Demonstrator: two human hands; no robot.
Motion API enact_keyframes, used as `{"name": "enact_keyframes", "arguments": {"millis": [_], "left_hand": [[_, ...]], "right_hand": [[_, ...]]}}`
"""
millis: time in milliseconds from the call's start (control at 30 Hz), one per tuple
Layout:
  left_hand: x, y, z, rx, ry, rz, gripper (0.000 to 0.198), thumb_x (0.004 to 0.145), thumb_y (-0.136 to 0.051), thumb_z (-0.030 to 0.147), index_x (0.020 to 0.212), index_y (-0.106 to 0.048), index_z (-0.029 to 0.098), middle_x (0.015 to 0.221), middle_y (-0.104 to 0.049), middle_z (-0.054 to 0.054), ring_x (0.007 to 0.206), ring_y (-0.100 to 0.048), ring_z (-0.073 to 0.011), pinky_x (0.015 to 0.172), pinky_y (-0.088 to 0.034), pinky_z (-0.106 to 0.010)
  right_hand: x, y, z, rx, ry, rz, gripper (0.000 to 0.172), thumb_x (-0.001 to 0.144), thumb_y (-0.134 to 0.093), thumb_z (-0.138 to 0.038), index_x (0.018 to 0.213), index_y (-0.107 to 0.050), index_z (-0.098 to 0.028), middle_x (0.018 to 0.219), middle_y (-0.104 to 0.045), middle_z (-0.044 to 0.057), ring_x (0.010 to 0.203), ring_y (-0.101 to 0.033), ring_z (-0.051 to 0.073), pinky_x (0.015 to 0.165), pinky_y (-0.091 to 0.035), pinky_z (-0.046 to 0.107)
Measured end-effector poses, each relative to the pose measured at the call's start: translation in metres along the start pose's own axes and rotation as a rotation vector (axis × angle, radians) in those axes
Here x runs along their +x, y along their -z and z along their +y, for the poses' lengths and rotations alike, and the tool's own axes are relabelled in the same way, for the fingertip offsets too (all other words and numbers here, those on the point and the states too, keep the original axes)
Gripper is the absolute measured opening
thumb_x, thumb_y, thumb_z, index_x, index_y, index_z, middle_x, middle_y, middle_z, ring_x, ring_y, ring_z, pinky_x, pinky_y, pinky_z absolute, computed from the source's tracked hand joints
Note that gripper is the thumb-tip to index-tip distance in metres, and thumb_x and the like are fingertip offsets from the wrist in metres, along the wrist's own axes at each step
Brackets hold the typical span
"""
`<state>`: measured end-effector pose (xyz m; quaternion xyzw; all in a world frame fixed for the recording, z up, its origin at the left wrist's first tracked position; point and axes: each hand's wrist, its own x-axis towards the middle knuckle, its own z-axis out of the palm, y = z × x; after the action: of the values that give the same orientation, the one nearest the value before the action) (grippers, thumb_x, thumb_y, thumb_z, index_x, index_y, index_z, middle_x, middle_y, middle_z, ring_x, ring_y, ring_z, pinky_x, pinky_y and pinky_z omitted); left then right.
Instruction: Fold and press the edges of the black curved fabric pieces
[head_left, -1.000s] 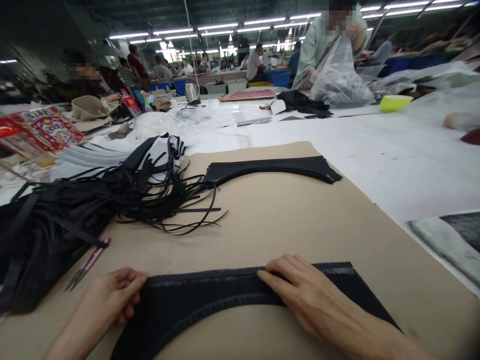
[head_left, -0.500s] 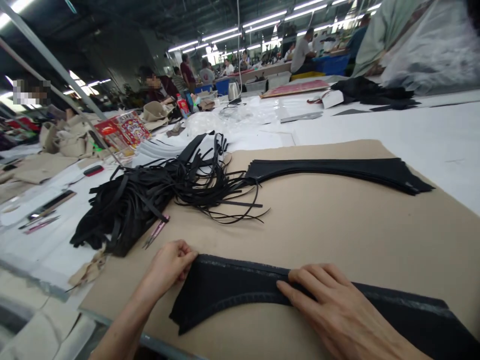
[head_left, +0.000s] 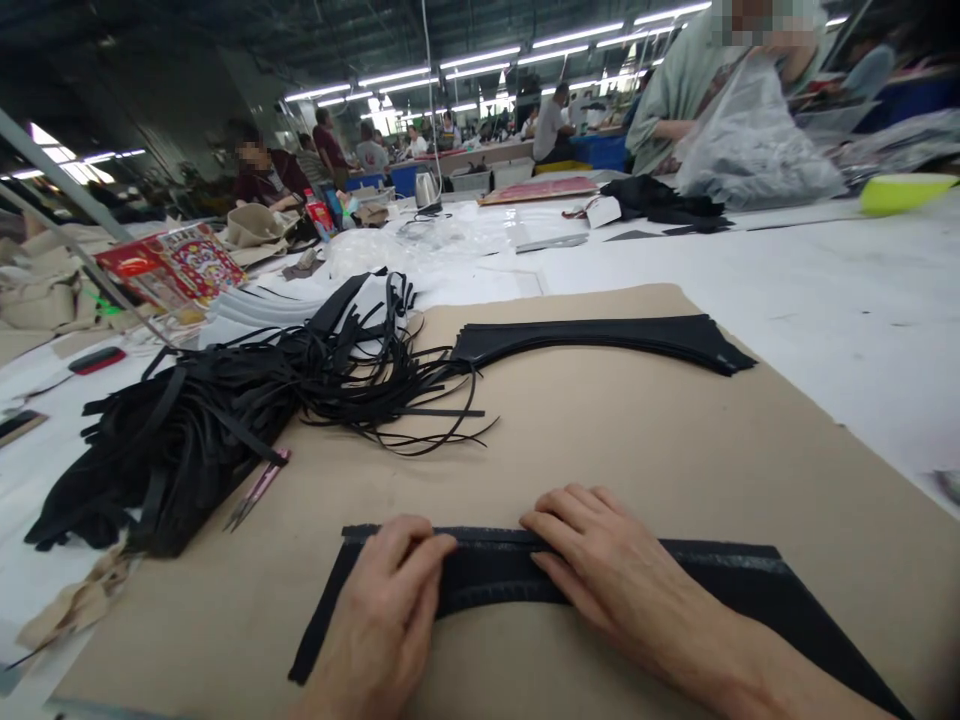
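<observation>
A curved black fabric piece point(head_left: 495, 590) lies near me on a tan board, with a greyish strip along its straight upper edge. My left hand point(head_left: 390, 600) is closed at that edge, towards the piece's left end, fingers bent and thumb pressed on the cloth. To its right, my right hand point(head_left: 615, 570) pinches the same edge between thumb and fingers near the middle. Farther back rests a stack of similar black fabric pieces point(head_left: 585, 335). Part of the near piece is hidden under both hands and the right forearm.
A tangled heap of black strips point(head_left: 202, 420) spreads over the board's left side, with pink-handled thread snips point(head_left: 259, 490) beside it. The tan board point(head_left: 637, 440) lies on a white table point(head_left: 825, 290). Across it, a person handles a clear plastic bag point(head_left: 757, 140).
My left hand has moved right from the piece's left corner, inward along the upper edge. My right hand stays near the middle, its fingers now at the edge. The view has turned right.
</observation>
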<state>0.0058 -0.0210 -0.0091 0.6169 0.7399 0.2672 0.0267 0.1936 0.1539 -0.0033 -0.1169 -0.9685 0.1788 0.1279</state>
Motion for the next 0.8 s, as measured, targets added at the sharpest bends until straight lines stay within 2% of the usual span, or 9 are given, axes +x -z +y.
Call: {"name": "enact_keyframes", "arguments": {"millis": [100, 233, 467, 800], "left_hand": [[-0.003, -0.02, 0.017, 0.124, -0.135, -0.089, 0.041, 0.088, -0.039, 0.008, 0.123, -0.057, 0.023, 0.1, -0.056, -0.008, 0.085, -0.055, -0.0196, 0.071, -0.049, -0.031], [-0.007, -0.034, 0.018, 0.248, -0.163, -0.082, 0.046, 0.086, -0.039, 0.006, 0.127, -0.055, 0.021, 0.096, -0.055, -0.009, 0.081, -0.053, -0.0198, 0.068, -0.048, -0.032], [-0.014, -0.04, 0.016, 0.271, -0.147, -0.063, 0.047, 0.086, -0.042, 0.005, 0.129, -0.053, 0.02, 0.099, -0.053, -0.009, 0.084, -0.051, -0.0207, 0.068, -0.047, -0.033], [-0.016, -0.044, 0.017, 0.339, -0.179, 0.008, 0.05, 0.083, -0.044, 0.004, 0.13, -0.054, 0.018, 0.106, -0.056, -0.011, 0.089, -0.052, -0.023, 0.07, -0.046, -0.034]], "right_hand": [[0.008, -0.006, -0.004, -0.085, 0.038, 0.001, 0.011, 0.085, -0.062, -0.011, 0.091, -0.059, -0.019, 0.092, -0.058, 0.003, 0.086, -0.049, 0.021, 0.079, -0.034, 0.036], [0.013, -0.013, -0.005, -0.197, 0.092, 0.029, 0.011, 0.084, -0.059, -0.01, 0.084, -0.055, -0.02, 0.085, -0.055, 0.002, 0.08, -0.046, 0.022, 0.074, -0.031, 0.037], [0.014, -0.023, -0.007, -0.26, 0.144, 0.057, 0.013, 0.081, -0.057, -0.007, 0.081, -0.053, -0.019, 0.084, -0.054, 0.003, 0.079, -0.044, 0.022, 0.073, -0.028, 0.037], [0.016, -0.026, -0.006, -0.259, 0.161, 0.113, 0.018, 0.075, -0.058, -0.002, 0.079, -0.054, -0.019, 0.08, -0.053, 0.002, 0.077, -0.043, 0.022, 0.073, -0.029, 0.036]]}}
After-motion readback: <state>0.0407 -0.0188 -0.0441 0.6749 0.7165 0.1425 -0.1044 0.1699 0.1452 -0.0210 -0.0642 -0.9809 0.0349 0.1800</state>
